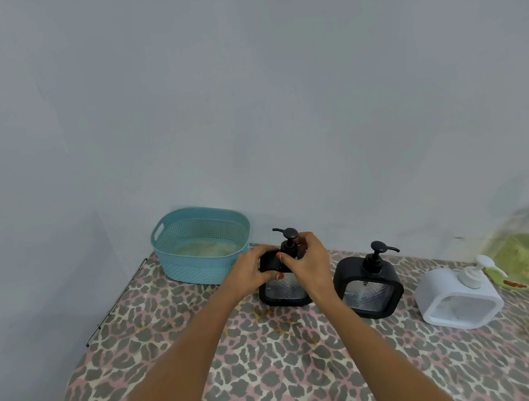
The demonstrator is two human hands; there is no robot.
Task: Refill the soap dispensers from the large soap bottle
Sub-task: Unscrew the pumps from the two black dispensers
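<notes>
Standing on a leopard-print tabletop (272,361), well left of the large clear bottle of green soap (527,256) and beside a teal plastic basket (203,264), a square black dispenser (285,292) is gripped by the left hand (254,272), the right hand (309,264) curled round its black pump (289,240).

Black dispenser (285,292), its twin (367,287), white dispenser (457,304) and large soap bottle (527,256) stand in a row.

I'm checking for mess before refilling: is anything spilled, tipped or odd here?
Nothing is tipped or broken. Only yellowish marks on the tablecloth near the held black dispenser could be stains or print.
</notes>
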